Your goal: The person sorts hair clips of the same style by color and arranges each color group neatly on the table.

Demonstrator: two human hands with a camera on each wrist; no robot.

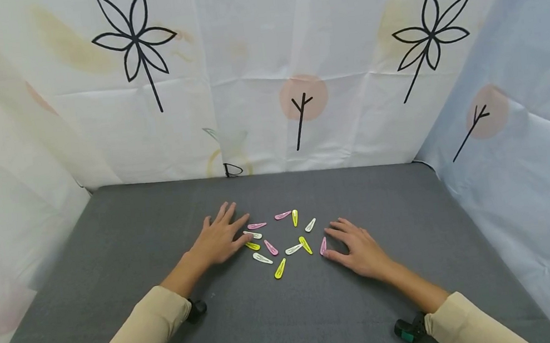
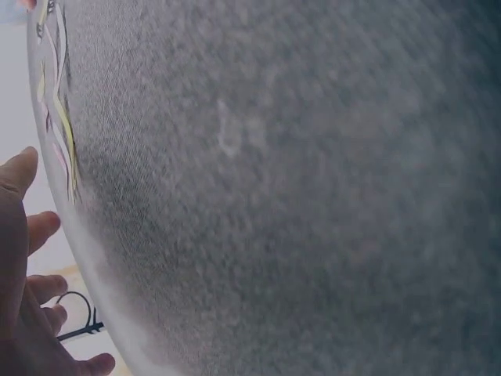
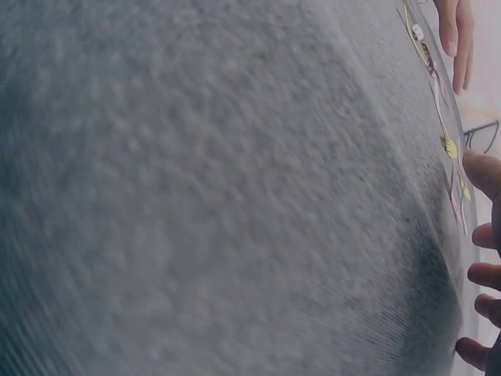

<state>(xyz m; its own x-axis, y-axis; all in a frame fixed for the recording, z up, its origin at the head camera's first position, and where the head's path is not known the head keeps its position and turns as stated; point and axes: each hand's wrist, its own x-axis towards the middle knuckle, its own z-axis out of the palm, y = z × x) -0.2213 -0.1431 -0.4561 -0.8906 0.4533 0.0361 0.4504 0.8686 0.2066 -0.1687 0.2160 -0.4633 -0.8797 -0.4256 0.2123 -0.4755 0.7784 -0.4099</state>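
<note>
Several snap hair clips in pink, yellow and white lie scattered on the grey table between the two hands. My left hand [image 1: 218,240] is to their left, fingers spread, its thumb tip right at a white clip [image 1: 255,235] and a yellow clip [image 1: 252,246]. Just beyond its fingers lies a pink clip [image 1: 257,226]. On the other side, my right hand [image 1: 362,252] has its fingers apart, with the thumb tip at a pink clip [image 1: 323,246]. In the middle are another yellow clip [image 1: 305,245] and a white clip [image 1: 294,249]. Nearest the front lies a yellow clip [image 1: 280,269].
The grey cloth-covered table [image 1: 291,321] reaches back to a white curtain [image 1: 251,40] printed with flowers and trees. Similar curtains hang at both sides. Dark wrist devices sit at the left cuff [image 1: 161,312] and the right cuff [image 1: 458,314].
</note>
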